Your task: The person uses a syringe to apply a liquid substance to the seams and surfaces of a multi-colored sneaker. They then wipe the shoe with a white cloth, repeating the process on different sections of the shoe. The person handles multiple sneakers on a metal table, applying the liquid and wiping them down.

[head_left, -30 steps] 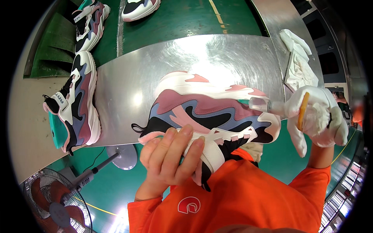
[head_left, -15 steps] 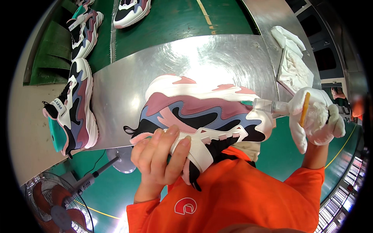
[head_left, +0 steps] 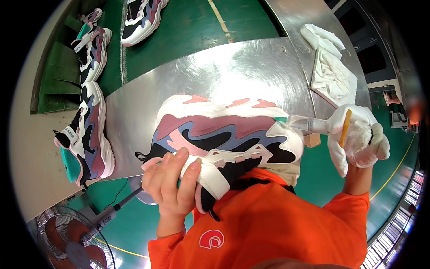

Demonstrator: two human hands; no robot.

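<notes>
A multicoloured sneaker, with a white sole and mauve, blue, black and pink panels, lies on its side before me, sole facing away and toe to the right. My left hand, bare, grips its collar and tongue from the near side. In a white glove, my right hand holds a clear syringe. The syringe's green tip meets the seam between upper and sole near the toe. An orange-yellow stick-like piece shows between the gloved fingers.
Beneath the sneaker is a shiny metal table. Similar sneakers stand in a row at the left, and another rests on the green conveyor belt. White cloths lie at the right. A fan stands lower left.
The held sneaker has shifted left, and the syringe tip now sits closer to its toe along the seam. The sneaker on the belt has come nearer. The whole view has turned slightly.
</notes>
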